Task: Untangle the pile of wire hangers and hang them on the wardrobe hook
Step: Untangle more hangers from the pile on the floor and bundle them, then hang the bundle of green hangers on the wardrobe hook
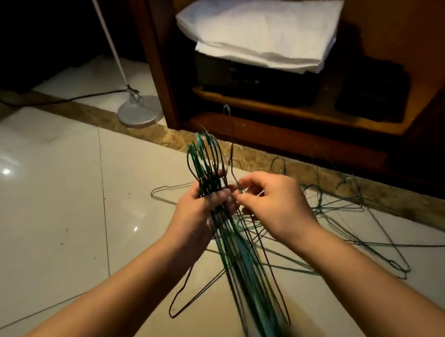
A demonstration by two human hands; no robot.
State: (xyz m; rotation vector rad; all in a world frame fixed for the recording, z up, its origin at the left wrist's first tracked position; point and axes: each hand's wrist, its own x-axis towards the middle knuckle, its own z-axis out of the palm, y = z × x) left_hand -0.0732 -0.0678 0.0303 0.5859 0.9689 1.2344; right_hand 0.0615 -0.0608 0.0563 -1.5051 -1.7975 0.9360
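My left hand (202, 210) grips a bundle of green and dark wire hangers (237, 253) by their necks, hooks pointing up and away from me. My right hand (273, 204) pinches the neck of one more thin hanger (233, 167) right beside the bundle. A tangled pile of wire hangers (342, 218) lies on the pale tiled floor under and to the right of my hands. No wardrobe hook is in view.
An open wooden wardrobe (280, 122) stands ahead, with folded white cloth (260, 29) on a dark box on its low shelf. A floor lamp's round metal base (140, 112) with a black cord stands left of the wardrobe.
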